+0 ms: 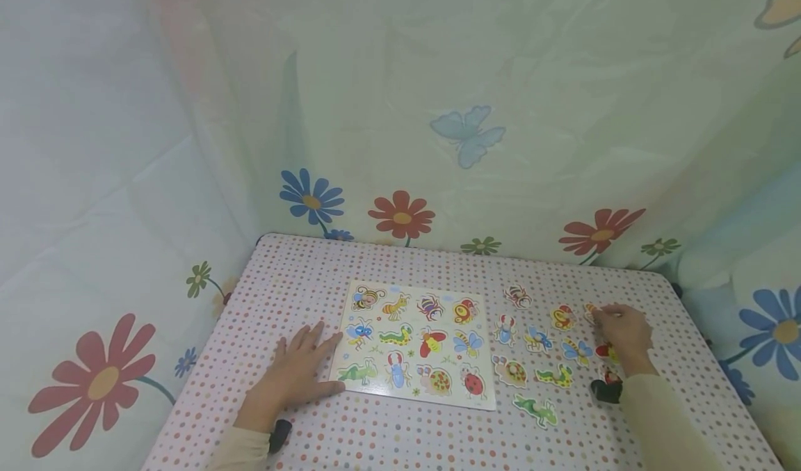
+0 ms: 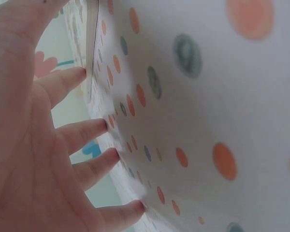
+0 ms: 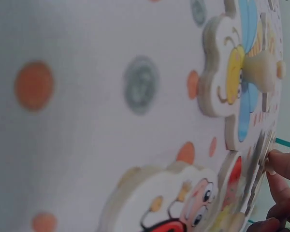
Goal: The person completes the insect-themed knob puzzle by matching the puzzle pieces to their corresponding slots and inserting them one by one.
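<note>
A flat puzzle board (image 1: 407, 387) printed with colourful insects lies on the dotted table. My left hand (image 1: 294, 373) rests at its left edge with fingers spread; in the left wrist view, the fingertips (image 2: 99, 126) touch the tabletop and one meets the board's edge (image 2: 91, 53). At the far right, my right hand (image 1: 626, 332) pinches an orange insect puzzle piece (image 1: 589, 311) by its small knob, between thumb and finger. In the right wrist view, the right hand (image 3: 284, 191) shows only partly, and the held piece is seen edge-on.
Several loose knobbed insect pieces lie between board and right hand, including a green grasshopper (image 1: 536, 411), a caterpillar (image 1: 554, 376), a snail (image 1: 510, 371) and a blue-winged bug (image 1: 576, 350). A ladybug piece (image 3: 169, 208) lies below the right wrist. Flowered sheeting (image 1: 388, 109) stands behind the table.
</note>
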Available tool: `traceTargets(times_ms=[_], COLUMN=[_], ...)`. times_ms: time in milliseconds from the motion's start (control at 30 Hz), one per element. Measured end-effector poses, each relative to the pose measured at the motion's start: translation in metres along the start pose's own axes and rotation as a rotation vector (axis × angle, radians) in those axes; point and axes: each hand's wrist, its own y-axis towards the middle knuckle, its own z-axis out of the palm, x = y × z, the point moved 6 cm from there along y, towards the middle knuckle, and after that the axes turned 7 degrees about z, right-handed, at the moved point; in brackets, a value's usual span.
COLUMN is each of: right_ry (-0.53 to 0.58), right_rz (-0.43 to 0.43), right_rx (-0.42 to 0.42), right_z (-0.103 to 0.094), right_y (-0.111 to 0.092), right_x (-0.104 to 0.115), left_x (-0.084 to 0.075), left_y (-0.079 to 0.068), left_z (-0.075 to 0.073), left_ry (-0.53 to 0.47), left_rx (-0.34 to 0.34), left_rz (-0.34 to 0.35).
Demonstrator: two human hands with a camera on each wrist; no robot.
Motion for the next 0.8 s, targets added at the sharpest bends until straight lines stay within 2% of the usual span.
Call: traceTargets(times_ms=[167,333,600,800], right_ry=[0.026,0.043,0.075,0.074], right_rz=[-0.034,-0.093,-0.285,-0.428], right_rx=[0.010,0.029,0.056,0.063], right_z=[-0.008,-0.007,0.003,0.014], right_y=[-0.013,-0.027,-0.054,-0.078], right_x=[0.009,0.019,0.043,0.069], left_x=[-0.001,-0.001,0.001,0.000], left_y=[-0.001,-0.001,0.000,-0.001], left_z=[-0.001,0.000,0.002,0.000], left_ry=[-0.003,0.002,-0.003,-0.007], left_rx=[-0.001,-0.003,-0.007,-0.017], left_rz=[-0.002,0.000,-0.001,0.008])
